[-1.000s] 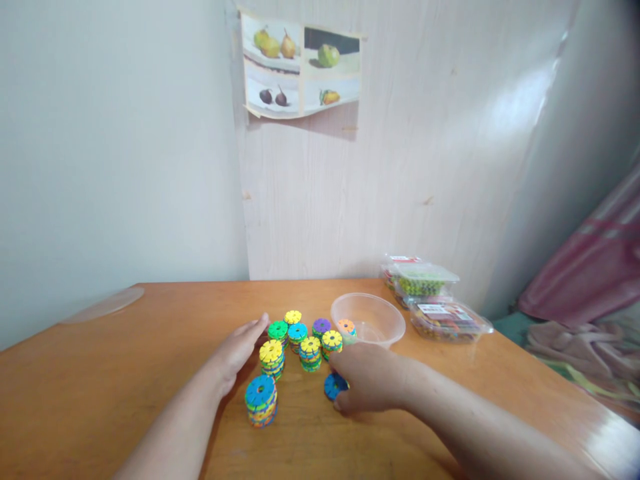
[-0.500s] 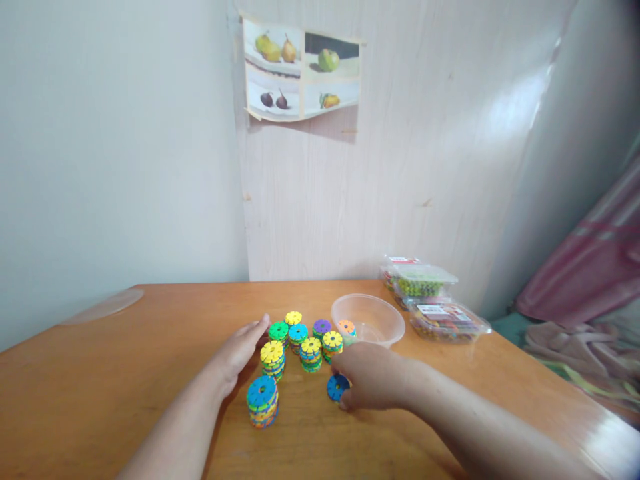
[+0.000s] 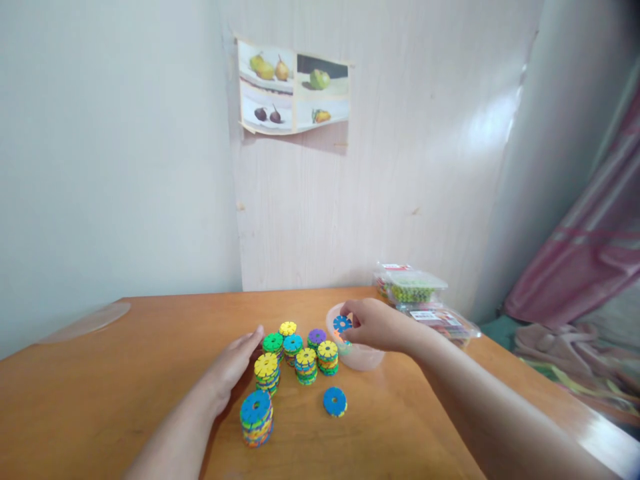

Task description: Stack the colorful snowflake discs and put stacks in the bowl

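Note:
My right hand (image 3: 373,325) reaches over the clear plastic bowl (image 3: 367,360), its fingers closed on a blue notched plastic disc (image 3: 342,324). Below that, part of an orange disc (image 3: 339,335) shows inside the bowl. My left hand (image 3: 234,363) rests on its edge at the left of the disc stacks, fingers stretched out and holding nothing. Near it stand a green-topped stack (image 3: 273,343) and a yellow-topped stack (image 3: 267,367). A taller blue-topped stack (image 3: 257,420) is closest to me. A low blue-topped pile (image 3: 335,401) lies apart at the right.
Stacked clear food boxes (image 3: 415,290) stand behind the bowl at the back right. A translucent lid (image 3: 85,323) lies on the table's left side. Bunched cloth (image 3: 545,347) is beyond the right edge. A fruit picture (image 3: 295,87) hangs on the wall.
My right hand has moved from the low blue pile up and away to the bowl, with a blue disc in its fingers. My left hand stays beside the stacks. The view has tilted slightly.

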